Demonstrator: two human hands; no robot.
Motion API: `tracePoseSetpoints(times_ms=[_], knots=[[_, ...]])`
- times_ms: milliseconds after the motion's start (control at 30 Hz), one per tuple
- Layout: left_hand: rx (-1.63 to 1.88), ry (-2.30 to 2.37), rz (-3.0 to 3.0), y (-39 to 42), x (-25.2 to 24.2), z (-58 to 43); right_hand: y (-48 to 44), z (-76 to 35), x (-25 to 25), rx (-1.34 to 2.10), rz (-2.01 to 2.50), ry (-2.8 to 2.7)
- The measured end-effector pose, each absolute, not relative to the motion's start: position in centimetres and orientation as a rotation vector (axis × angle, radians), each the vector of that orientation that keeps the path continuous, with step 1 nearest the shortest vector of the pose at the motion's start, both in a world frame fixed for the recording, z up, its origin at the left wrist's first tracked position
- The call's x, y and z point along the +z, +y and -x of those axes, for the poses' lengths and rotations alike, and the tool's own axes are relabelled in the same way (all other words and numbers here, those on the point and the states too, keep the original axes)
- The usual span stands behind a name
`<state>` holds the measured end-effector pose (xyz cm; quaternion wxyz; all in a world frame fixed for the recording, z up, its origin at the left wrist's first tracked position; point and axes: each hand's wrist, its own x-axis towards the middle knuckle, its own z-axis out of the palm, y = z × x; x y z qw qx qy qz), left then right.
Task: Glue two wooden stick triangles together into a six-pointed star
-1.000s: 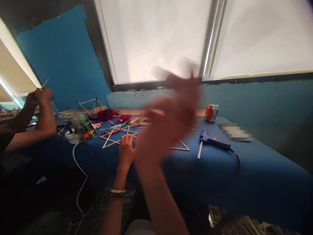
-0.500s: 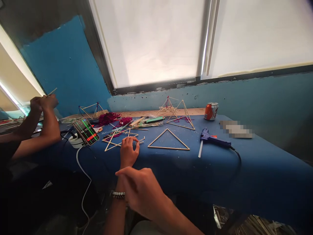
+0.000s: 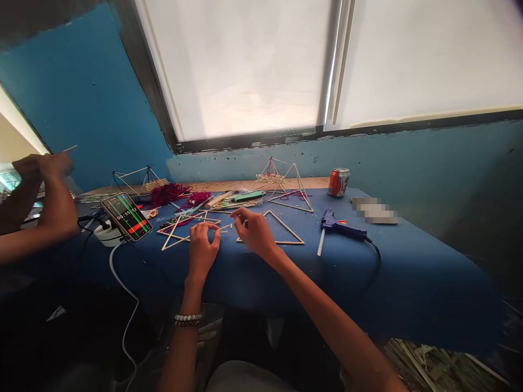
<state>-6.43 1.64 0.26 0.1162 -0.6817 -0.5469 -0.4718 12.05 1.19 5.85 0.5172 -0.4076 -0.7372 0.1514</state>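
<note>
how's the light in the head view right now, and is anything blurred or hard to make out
Head view: the window glows bright behind the table, while the floor below falls into deep shadow; the co-worker's hands look slightly blurred; a flat item beyond the glue gun is pixelated.

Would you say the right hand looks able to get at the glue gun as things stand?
Probably yes: only a flat stick triangle seems to lie between the right hand and the glue gun.
</note>
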Motion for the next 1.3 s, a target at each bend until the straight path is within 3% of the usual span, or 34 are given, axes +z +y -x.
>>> tracePoseSetpoints(times_ms=[300,1067,1300], knots=[[-1.414,-1.581,1.967,2.1,0.1,6.9,5.5,-10.1,4.8,0.061,0.870,-2.123],[-1.502,-1.634,2.025,1.7,0.6,6.7,5.9,-10.2,3.9,-0.073,0.737,-2.323],[-1.653,-1.698,1.952,1.2,0.9,6.8,6.6,-10.1,3.6,0.225,0.782,-2.095]])
